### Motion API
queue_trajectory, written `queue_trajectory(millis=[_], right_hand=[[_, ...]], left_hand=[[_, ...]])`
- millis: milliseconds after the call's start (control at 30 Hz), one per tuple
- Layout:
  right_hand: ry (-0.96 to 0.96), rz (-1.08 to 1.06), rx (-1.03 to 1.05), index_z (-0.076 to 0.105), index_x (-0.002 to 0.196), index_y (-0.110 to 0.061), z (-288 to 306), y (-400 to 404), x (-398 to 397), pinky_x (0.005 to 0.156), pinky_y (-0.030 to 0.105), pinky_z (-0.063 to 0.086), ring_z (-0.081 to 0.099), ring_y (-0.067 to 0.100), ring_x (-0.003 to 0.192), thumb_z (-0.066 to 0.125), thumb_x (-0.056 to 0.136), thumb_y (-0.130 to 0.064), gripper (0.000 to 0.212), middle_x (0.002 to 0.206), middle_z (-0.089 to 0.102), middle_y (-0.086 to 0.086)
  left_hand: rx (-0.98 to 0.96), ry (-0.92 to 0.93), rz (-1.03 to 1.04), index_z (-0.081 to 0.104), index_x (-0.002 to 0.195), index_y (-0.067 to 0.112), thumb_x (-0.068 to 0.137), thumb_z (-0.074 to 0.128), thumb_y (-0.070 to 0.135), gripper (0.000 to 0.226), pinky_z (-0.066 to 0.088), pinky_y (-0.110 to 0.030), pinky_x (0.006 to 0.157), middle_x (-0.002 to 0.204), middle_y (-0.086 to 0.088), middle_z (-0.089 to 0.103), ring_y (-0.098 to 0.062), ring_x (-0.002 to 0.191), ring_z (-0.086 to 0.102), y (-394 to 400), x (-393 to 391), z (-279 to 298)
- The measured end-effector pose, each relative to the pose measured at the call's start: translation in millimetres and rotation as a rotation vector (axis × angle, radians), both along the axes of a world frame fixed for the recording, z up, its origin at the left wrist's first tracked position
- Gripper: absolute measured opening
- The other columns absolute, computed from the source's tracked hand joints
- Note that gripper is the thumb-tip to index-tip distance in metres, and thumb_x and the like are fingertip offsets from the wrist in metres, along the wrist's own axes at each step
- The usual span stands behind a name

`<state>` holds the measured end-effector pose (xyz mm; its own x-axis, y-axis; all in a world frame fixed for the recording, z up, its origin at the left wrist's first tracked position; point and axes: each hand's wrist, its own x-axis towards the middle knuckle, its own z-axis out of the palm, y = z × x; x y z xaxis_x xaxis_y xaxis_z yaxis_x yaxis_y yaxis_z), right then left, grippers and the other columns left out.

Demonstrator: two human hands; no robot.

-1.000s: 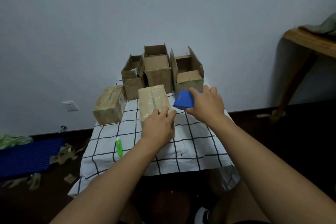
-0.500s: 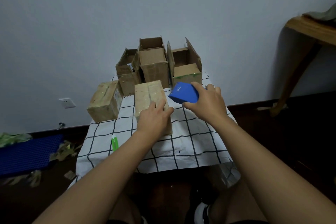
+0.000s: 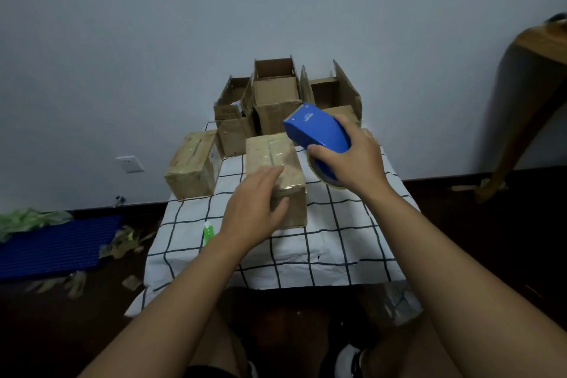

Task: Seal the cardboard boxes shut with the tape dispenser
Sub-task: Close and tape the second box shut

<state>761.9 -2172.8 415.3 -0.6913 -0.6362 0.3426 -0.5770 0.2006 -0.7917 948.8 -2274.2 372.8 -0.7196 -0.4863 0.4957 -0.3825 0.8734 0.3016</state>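
A closed, taped cardboard box (image 3: 273, 153) lies in the middle of the checked tablecloth (image 3: 337, 224). My left hand (image 3: 254, 209) rests on its near end, fingers on top and thumb down the front face. My right hand (image 3: 352, 159) grips the blue tape dispenser (image 3: 316, 129), raised just right of the box with its nose pointing up and left. A second taped box (image 3: 191, 163) lies to the left. Three boxes with raised flaps (image 3: 276, 86) stand at the back.
A green marker (image 3: 208, 232) lies on the cloth beside my left wrist. A blue mat (image 3: 55, 245) and tape scraps are on the floor at the left. A wooden table (image 3: 537, 37) stands at the right. My knees are below the table's front edge.
My right hand has lifted the dispenser and tilted its nose upward beside the box. My left hand has slid toward the box's near end.
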Motion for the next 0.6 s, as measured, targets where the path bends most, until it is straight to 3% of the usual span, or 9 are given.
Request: queue_trajectory(millis=[100,300,467,600], right_hand=[[-0.063,0.092,-0.127,0.048,0.142,-0.035,9.7,-15.0,17.5,0.101,0.047,0.048,0.05,0.023,0.121,0.078,0.077,-0.052,0.074,0.133,0.052,-0.001],[-0.191,0.28,-0.165,0.047,0.144,-0.034,15.2,-48.4,43.2,0.099,0.043,0.052,0.053,0.016,0.117,0.08,0.078,-0.05,0.076,0.135,0.05,-0.005],[-0.292,0.305,-0.155,0.051,0.14,-0.033,3.1,-58.8,41.8,0.086,0.029,0.052,0.057,0.01,0.109,0.081,0.08,-0.044,0.068,0.123,0.054,-0.015],[-0.321,0.297,-0.178,0.051,0.131,-0.041,0.7,-57.6,37.5,0.076,0.022,0.051,0.058,0.006,0.103,0.08,0.081,-0.043,0.058,0.116,0.052,-0.024]], left_hand=[[0.093,0.192,0.137,0.056,0.128,0.007,0.085,0.069,0.022,0.047,0.044,-0.034,0.1,0.128,-0.006,0.056,-0.022,0.119,0.052,0.7,13.8,-15.6],[0.151,0.182,0.192,0.051,0.137,0.01,0.087,0.065,0.019,0.053,0.047,-0.027,0.087,0.142,-0.003,0.049,-0.016,0.122,0.052,3.0,23.4,-43.0],[0.314,0.265,0.088,0.03,0.153,0.019,0.085,0.059,0.012,0.074,0.029,-0.014,0.108,0.158,0.008,0.028,0.004,0.14,0.026,7.8,30.0,-55.2],[0.575,0.391,0.063,0.023,0.151,0.037,0.078,0.051,0.02,0.08,0.022,0.005,0.095,0.159,0.018,0.013,0.022,0.136,0.011,21.6,20.5,-57.8]])
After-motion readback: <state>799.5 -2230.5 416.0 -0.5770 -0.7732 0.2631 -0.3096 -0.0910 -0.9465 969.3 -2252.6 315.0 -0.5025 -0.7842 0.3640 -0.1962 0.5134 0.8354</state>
